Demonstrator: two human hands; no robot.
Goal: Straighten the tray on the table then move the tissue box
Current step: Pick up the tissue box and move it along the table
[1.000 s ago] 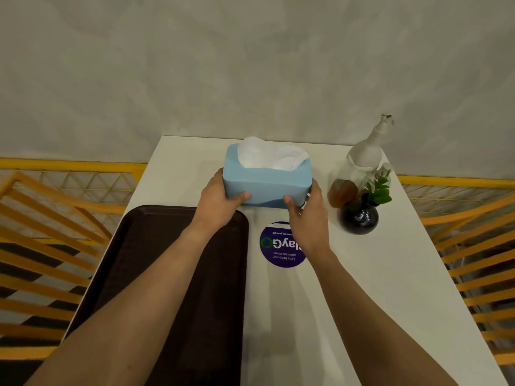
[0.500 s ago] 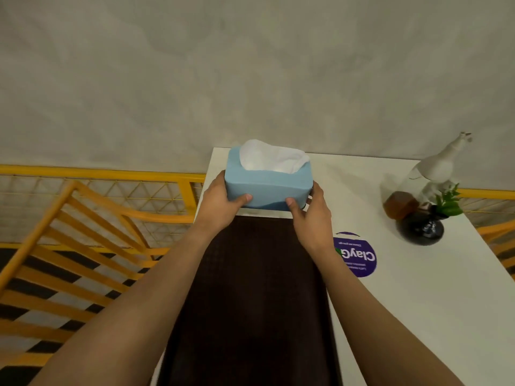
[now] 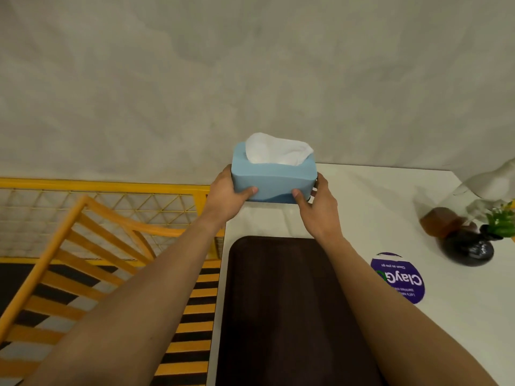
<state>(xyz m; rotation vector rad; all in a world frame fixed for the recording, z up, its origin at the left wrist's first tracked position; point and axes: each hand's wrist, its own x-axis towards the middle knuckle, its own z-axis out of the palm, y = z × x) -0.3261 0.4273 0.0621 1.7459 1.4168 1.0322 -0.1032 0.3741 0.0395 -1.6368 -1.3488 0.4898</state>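
You hold the blue tissue box between your left hand and right hand, one grip on each short end, at the table's far left corner, beyond the straightened brown tray.

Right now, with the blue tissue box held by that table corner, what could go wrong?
1. The tissue box sits at the table's far left corner; set down there, it might overhang or tip off.
2. Only the left hand and right hand pinch its ends, so it could slip.
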